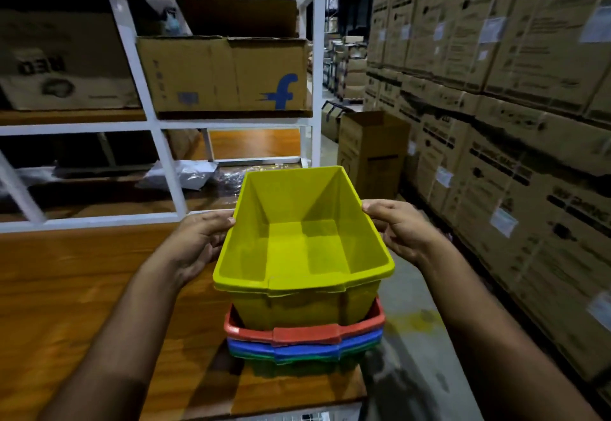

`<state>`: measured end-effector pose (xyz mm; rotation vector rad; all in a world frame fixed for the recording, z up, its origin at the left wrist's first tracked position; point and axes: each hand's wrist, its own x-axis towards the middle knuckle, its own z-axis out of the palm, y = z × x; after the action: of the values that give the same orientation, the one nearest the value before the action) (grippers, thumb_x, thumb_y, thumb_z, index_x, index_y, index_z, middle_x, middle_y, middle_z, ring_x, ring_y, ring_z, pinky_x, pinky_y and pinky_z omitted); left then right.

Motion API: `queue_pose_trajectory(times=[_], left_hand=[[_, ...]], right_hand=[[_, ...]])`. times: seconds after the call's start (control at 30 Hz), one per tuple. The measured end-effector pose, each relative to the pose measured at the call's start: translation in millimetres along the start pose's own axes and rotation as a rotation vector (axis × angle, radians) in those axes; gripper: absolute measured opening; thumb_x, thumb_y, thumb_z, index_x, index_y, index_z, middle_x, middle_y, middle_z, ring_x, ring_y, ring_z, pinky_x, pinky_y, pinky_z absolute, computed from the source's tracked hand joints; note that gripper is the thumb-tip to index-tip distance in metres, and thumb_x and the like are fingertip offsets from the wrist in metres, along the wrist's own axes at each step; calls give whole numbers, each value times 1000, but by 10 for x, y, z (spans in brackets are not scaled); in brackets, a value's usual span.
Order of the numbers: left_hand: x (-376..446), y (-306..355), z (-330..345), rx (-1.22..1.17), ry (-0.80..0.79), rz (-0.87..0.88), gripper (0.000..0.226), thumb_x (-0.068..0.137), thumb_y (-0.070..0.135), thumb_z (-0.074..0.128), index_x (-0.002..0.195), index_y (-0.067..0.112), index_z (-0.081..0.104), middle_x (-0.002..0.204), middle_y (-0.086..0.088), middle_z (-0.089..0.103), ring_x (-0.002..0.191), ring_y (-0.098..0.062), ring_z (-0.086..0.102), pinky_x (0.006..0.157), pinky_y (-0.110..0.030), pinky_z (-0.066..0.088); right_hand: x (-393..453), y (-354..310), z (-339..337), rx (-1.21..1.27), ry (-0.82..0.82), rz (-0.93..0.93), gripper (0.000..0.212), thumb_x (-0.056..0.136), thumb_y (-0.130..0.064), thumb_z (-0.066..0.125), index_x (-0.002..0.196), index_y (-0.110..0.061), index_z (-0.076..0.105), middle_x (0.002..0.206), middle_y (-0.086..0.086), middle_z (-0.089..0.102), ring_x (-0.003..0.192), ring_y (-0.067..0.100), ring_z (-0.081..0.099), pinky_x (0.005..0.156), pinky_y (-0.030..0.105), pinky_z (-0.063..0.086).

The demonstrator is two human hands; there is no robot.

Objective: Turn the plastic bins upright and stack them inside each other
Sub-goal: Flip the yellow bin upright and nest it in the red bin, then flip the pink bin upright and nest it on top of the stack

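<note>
An upright yellow bin (304,245) is partly inside a nested stack: a red bin (305,333), a blue bin (297,349) under it and a green bin (297,363) at the bottom. The stack stands near the right front corner of a wooden table (82,288). My left hand (198,240) grips the yellow bin's left rim, thumb on the edge. My right hand (398,230) grips its right rim the same way. The yellow bin sits higher than the others, with much of its wall showing above the red rim.
A white metal shelf rack (158,126) with cardboard boxes (224,73) stands behind the table. Clear plastic wrapping (185,174) lies on its lower shelf. Tall stacks of cartons (512,90) line the right side of a concrete aisle (413,338). An open carton (370,153) stands on the floor.
</note>
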<state>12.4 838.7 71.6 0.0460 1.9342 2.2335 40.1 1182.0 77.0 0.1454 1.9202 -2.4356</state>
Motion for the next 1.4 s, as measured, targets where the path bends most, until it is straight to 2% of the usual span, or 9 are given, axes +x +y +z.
queue_pose_trajectory(times=[0.1, 0.23, 0.33, 0.47, 0.57, 0.67, 0.8, 1.03, 1.4], left_hand=[[-35, -149, 6, 31, 6, -20, 27, 90, 1, 55, 114, -4, 66, 108, -21, 72, 89, -25, 71, 85, -38, 56], [-146, -297, 59, 42, 56, -75, 23, 92, -2, 53, 108, 6, 67, 83, -9, 76, 68, -15, 71, 65, -29, 58], [-210, -364, 51, 95, 95, -89, 29, 91, 2, 57, 118, 9, 65, 90, -14, 65, 69, -17, 62, 69, -31, 51], [-271, -398, 72, 113, 117, -98, 28, 92, 2, 56, 117, 11, 65, 71, -2, 68, 56, -8, 64, 60, -26, 52], [-341, -332, 61, 136, 137, -67, 30, 91, 3, 58, 121, 9, 63, 83, -7, 71, 64, -12, 64, 57, -27, 54], [-446, -256, 0, 204, 175, 6, 30, 91, 8, 61, 120, 15, 65, 116, -19, 68, 80, -18, 62, 65, -30, 50], [-757, -261, -9, 286, 191, 111, 29, 92, 13, 62, 119, 23, 65, 117, -15, 68, 83, -13, 65, 62, -24, 50], [-1454, -363, -347, 679, 305, 246, 50, 82, 39, 57, 130, 28, 54, 124, 4, 63, 112, -7, 59, 92, -32, 49], [-2276, -496, -2391, 1338, 606, 154, 52, 96, 36, 48, 144, 19, 40, 148, -3, 45, 133, -26, 40, 104, -47, 35]], right_hand=[[-23, 191, -50, -1, -24, 15, 21, 93, -3, 55, 110, 4, 64, 85, 13, 75, 73, 19, 69, 67, 30, 59], [-54, 371, -115, 10, -28, 62, 23, 92, -3, 56, 112, 5, 64, 87, 19, 72, 69, 19, 69, 65, 31, 61], [-75, 461, -151, 3, -2, 77, 30, 90, -4, 60, 118, 7, 61, 95, 24, 66, 70, 19, 69, 67, 32, 61], [-143, 468, -149, 10, 17, 83, 27, 89, -2, 61, 116, 3, 61, 82, 10, 73, 67, 15, 70, 63, 30, 61], [-233, 381, -101, -91, 36, 30, 29, 89, -2, 63, 117, 3, 62, 79, 9, 69, 62, 13, 66, 56, 25, 57], [-314, 313, -52, -356, 108, -89, 27, 89, -11, 66, 115, -3, 65, 82, 6, 65, 66, 14, 62, 58, 26, 54], [-430, 240, 147, -1174, 198, -436, 28, 86, -33, 67, 112, -21, 67, 94, -5, 67, 75, 8, 58, 64, 25, 41], [-762, 397, 1103, -1503, -206, -583, 53, 92, -49, 43, 134, -20, 54, 124, 13, 60, 116, 33, 50, 97, 42, 43], [-866, 1449, 3780, -1567, -477, -783, 57, 97, -52, 37, 147, -24, 34, 154, 1, 38, 141, 20, 32, 108, 42, 38]])
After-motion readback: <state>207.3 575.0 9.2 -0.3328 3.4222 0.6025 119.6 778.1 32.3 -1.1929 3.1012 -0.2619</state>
